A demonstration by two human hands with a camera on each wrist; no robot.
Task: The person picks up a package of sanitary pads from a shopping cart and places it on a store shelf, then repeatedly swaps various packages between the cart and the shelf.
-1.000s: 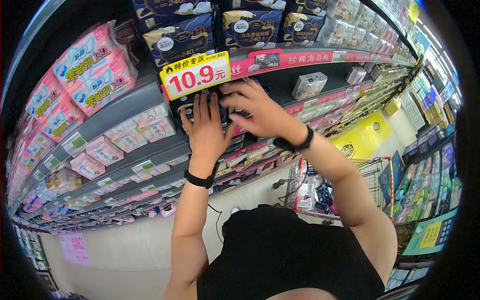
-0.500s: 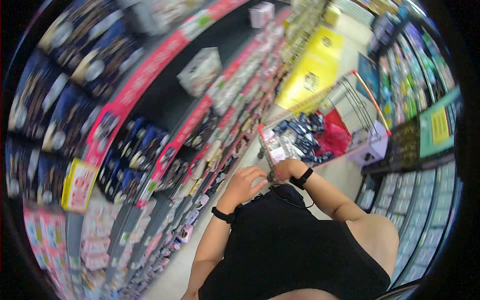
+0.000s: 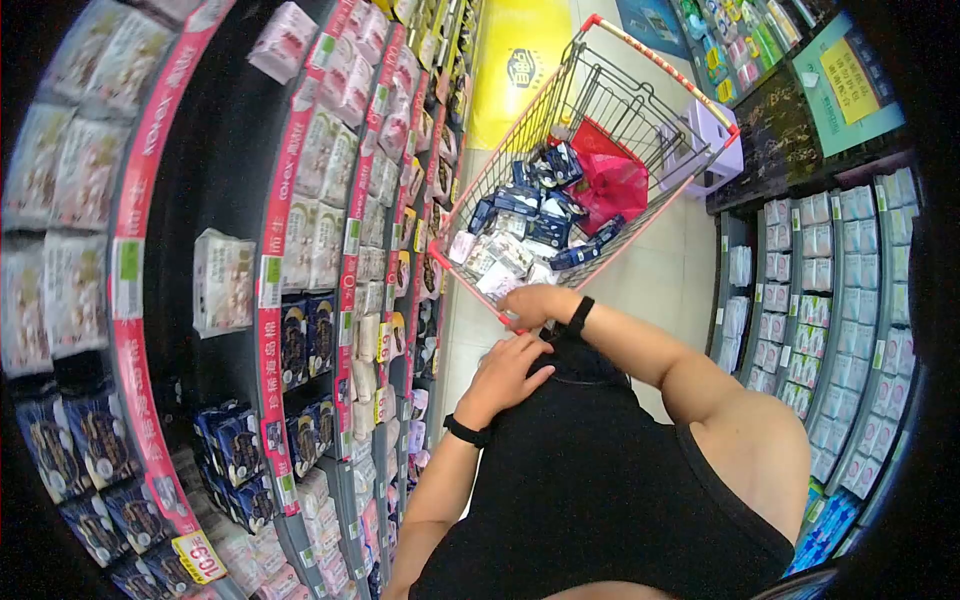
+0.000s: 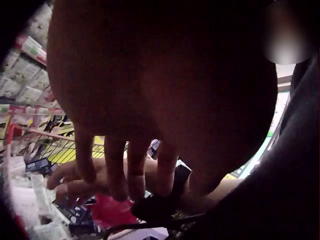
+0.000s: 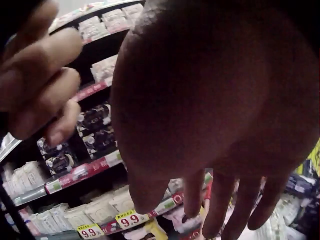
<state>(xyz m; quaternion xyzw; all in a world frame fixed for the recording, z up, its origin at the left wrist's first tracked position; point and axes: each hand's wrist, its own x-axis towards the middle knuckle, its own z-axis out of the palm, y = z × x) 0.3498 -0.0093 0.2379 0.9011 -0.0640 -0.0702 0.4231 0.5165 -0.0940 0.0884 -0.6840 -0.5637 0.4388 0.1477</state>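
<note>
Shelves (image 3: 210,180): tall rack down L side, pink strips (image 3: 135,205) on the front edges.
Cart (image 3: 610,90): wire, on floor (image 3: 670,270) just ahead; handle (image 3: 663,74) at far end.
Cart axis: long axis runs obliquely away from body, so near end faces the fingers; R hand (image 3: 535,303) is nearer, L hand (image 3: 508,375) a bit short.
Red bag (image 3: 612,190): in cart abt mid-length, toward edge away from shelves.
R hand, state: over the near-end corner on the side away from shelves; fingers mostly straight, slightly parted, gripping nothing (touching the rim or not, can't tell).
L hand, state: just short of same corner, in front of body; fingers loosely extended w/ gaps btwn, nothing held.
Navy packs (image 3: 548,228): loose heap in cart, mixed angles, btwn red bag and white packs (image 3: 505,255).
White packs, place: inside cart's near end, just beyond R hand's fingers, so closest of the load.
Wristbands (image 3: 467,432): black, one per wrist.
</note>
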